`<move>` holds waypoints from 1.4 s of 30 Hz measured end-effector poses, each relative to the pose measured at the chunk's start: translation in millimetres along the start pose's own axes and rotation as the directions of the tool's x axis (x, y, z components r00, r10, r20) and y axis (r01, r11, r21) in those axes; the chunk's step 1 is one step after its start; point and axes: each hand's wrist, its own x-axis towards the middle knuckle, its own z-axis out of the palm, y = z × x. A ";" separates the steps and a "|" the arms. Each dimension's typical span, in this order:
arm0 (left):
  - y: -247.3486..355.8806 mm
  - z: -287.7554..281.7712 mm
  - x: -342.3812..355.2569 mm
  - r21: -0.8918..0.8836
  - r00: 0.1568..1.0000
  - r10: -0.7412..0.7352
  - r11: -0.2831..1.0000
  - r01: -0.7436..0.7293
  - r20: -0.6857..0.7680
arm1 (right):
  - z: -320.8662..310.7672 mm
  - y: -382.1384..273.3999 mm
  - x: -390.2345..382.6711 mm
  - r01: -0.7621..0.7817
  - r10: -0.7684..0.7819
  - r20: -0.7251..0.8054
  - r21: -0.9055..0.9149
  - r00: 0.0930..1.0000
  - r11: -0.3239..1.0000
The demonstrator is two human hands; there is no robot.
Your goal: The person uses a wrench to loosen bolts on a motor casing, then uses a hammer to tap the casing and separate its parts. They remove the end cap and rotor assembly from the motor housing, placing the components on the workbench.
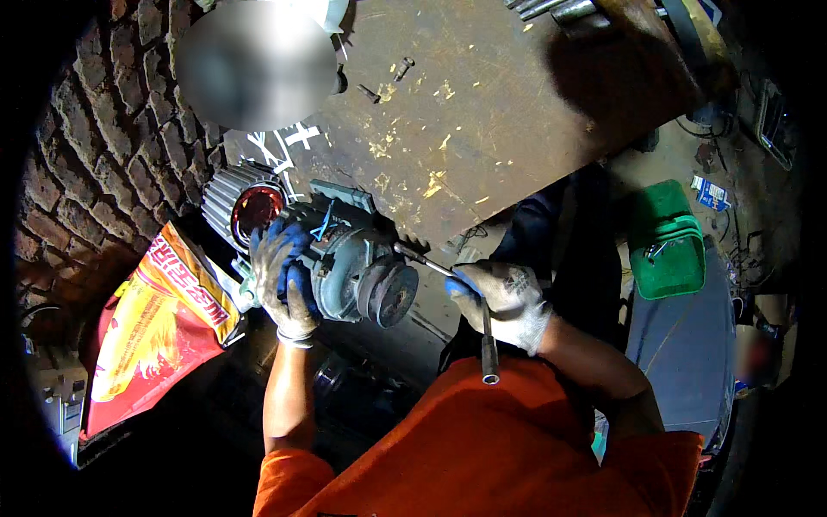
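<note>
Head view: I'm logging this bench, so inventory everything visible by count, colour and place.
workbench: one, brown-grey, upper centre
machine: one, grey-green, at near workbench edge
pulley: one, grey, on machine
finned motor housing: one, grey with reddish inside, left of machine
bolts: two, dark, on workbench
metal bars: several, grey, top edge
bag: one, red and yellow, left
brick wall: one, reddish-brown, far left
bin: at least one, green, right
carton: one, blue and white, far right
L-shaped socket wrench: one, silvery, lower centre
shirt: one, orange, bottom
left hand: one, grey-and-blue gloved, on machine
right hand: one, grey-and-blue gloved, holding wrench
</note>
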 end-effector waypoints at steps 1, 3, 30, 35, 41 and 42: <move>0.7 0.4 0.1 0.001 1.000 -0.004 1.000 0.004 -0.001 | 2.0 0.2 0.8 0.015 -0.015 -0.034 0.008 0.999 1.000; 2.0 -0.4 -1.9 0.001 1.000 -0.020 1.000 0.020 -0.008 | 8.0 1.7 2.2 0.049 -0.047 -0.094 0.019 0.994 0.999; -2.5 2.9 -2.1 0.028 0.986 0.120 0.993 -0.117 -0.119 | -4.5 8.4 20.6 0.257 -0.257 0.012 -0.092 0.966 0.962; -2.0 -1.8 0.0 0.005 0.983 0.123 0.992 -0.124 -0.133 | -26.0 -6.4 6.1 0.232 -0.260 -0.012 -0.411 0.966 0.881; -1.4 0.4 -1.4 0.010 0.978 0.112 0.994 -0.112 -0.178 | -31.3 -47.6 2.6 0.428 -0.491 -0.203 -0.287 0.847 0.857; -5.4 5.4 -3.4 0.010 0.973 0.108 0.994 -0.109 -0.205 | -35.6 -64.0 1.2 0.405 -0.465 -0.121 -0.335 0.877 0.851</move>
